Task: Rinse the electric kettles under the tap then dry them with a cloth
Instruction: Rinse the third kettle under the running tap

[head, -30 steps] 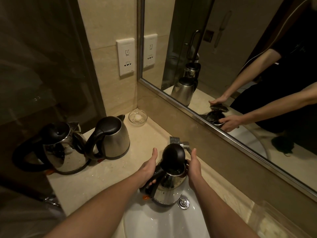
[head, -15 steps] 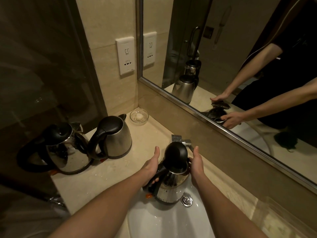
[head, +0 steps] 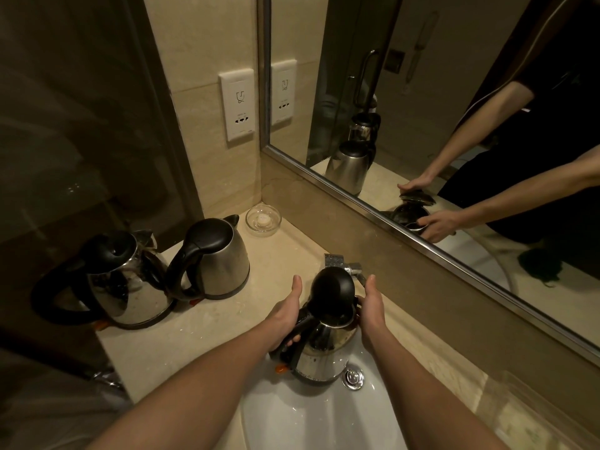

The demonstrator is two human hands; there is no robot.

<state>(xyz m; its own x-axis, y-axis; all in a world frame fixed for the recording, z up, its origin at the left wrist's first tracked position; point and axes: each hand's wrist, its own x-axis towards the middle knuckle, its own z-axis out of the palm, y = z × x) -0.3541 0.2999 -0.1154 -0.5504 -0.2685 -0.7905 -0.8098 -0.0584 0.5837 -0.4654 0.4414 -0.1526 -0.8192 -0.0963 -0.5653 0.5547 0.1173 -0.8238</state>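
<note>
Three electric kettles share our frame. One, the open kettle [head: 319,355], is in the white basin [head: 292,417] at lower centre, just beside the single chrome drain plug [head: 353,378] and below the tap [head: 341,263], with its black lid [head: 332,289] flipped up. We cannot tell whether it rests on the basin's bottom.

Our left hand [head: 284,315] wraps its fingers round the black handle [head: 292,339], thumb raised. Our right hand [head: 373,306] holds the steel body near the rim from the other side. Its fingers are hidden behind the kettle, though the mirror [head: 422,92] at upper right shows them curled on it.

Two more kettles, lids down, stand side by side on the pale stone worktop [head: 201,332] at left: the polished kettle [head: 130,287] nearest the edge, the brushed kettle [head: 224,264] beside it. One glass dish [head: 263,219] sits in the corner behind them, below one white wall socket [head: 237,105].
</note>
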